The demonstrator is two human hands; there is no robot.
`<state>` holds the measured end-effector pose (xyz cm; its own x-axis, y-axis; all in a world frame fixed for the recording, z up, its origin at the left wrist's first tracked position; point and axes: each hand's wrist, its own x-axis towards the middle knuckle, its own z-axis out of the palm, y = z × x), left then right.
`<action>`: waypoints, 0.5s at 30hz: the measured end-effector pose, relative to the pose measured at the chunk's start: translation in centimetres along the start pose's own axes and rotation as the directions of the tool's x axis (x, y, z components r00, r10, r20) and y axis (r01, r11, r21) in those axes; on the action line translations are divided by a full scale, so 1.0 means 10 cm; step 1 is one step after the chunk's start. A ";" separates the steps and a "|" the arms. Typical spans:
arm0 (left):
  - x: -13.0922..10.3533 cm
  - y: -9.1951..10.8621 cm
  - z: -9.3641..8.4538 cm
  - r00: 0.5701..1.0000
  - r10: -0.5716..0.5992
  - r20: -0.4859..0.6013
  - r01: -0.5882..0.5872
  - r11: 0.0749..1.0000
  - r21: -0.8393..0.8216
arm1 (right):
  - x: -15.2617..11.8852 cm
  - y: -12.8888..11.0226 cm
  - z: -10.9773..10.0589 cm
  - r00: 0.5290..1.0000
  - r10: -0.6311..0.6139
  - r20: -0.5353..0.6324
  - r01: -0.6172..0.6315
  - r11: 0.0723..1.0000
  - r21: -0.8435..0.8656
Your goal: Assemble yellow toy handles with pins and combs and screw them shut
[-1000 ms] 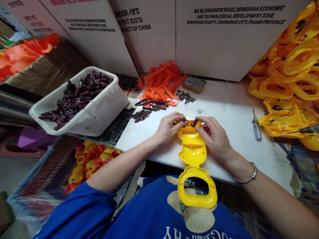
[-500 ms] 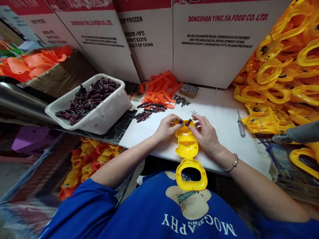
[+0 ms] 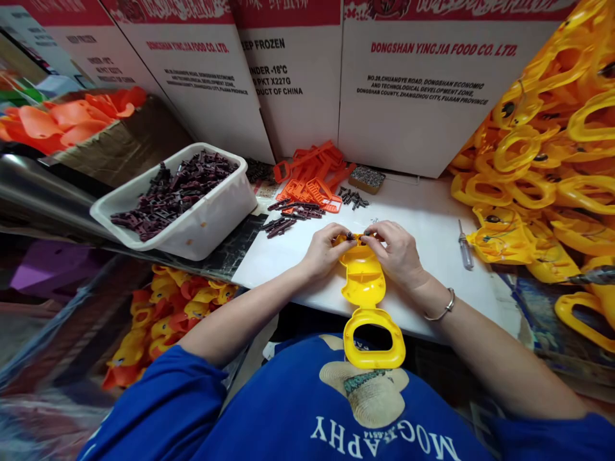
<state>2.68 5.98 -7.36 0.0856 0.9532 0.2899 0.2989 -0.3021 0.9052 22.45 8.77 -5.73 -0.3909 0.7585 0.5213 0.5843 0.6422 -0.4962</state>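
Observation:
A yellow plastic duck-shaped shell half (image 3: 365, 288) lies hollow side up, its far end on the white tabletop and its ring-shaped end overhanging the near edge against my shirt. My left hand (image 3: 327, 251) is closed on the shell's far left edge, thumb and fingers beside a small dark part (image 3: 350, 236). Across from it, my right hand (image 3: 398, 255) pinches another small dark part at the far right of the shell. Fingertips partly cover both dark parts.
A white bin (image 3: 211, 214) of dark maroon pieces stands left. Orange frames (image 3: 312, 176), loose dark pieces and a tin of screws (image 3: 367, 178) lie behind my hands. A screwdriver (image 3: 465, 246) and piled yellow shells (image 3: 528, 173) are right. Duck figures (image 3: 158, 317) sit below left.
My right fingers have closed in from above onto the small dark part. The left hand keeps its grip. The view has shifted slightly, and the power driver at right has mostly left it.

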 end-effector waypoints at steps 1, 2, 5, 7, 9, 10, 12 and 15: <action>0.00 0.00 0.00 1.000 0.001 -0.003 -0.001 1.000 -0.001 | 0.00 0.00 0.00 1.000 0.001 -0.002 -0.001 1.000 0.019; 0.01 0.00 0.00 1.000 0.003 -0.004 -0.003 1.000 -0.003 | 0.00 0.00 0.00 1.000 -0.004 0.001 0.004 0.999 0.034; 0.05 0.00 -0.01 1.000 0.002 0.006 -0.002 1.000 -0.010 | 0.01 0.02 -0.01 0.999 -0.039 0.011 0.038 0.998 0.045; 0.08 0.00 -0.02 1.000 -0.006 0.021 0.006 1.000 -0.017 | 0.02 0.04 -0.02 0.998 -0.057 0.020 0.056 0.997 0.051; 0.09 0.01 -0.03 0.999 -0.020 0.035 0.021 1.000 -0.024 | 0.03 0.06 -0.03 0.997 -0.070 0.036 0.067 0.995 0.067; 0.10 0.01 -0.03 0.999 -0.028 0.039 0.029 0.999 -0.027 | 0.04 0.08 -0.03 0.996 -0.072 0.045 0.069 0.995 0.076; 0.11 0.01 -0.03 0.998 -0.046 0.042 0.047 0.998 -0.032 | 0.04 0.11 -0.04 0.995 -0.073 0.062 0.067 0.993 0.094; 0.12 0.00 -0.02 0.997 -0.069 0.043 0.071 0.997 -0.041 | 0.04 0.14 -0.03 0.995 -0.066 0.073 0.057 0.992 0.114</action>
<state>2.59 7.09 -6.91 0.1056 0.9713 0.2132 0.2646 -0.2341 0.9355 23.32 9.93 -5.99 -0.4795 0.7207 0.5006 0.4758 0.6929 -0.5418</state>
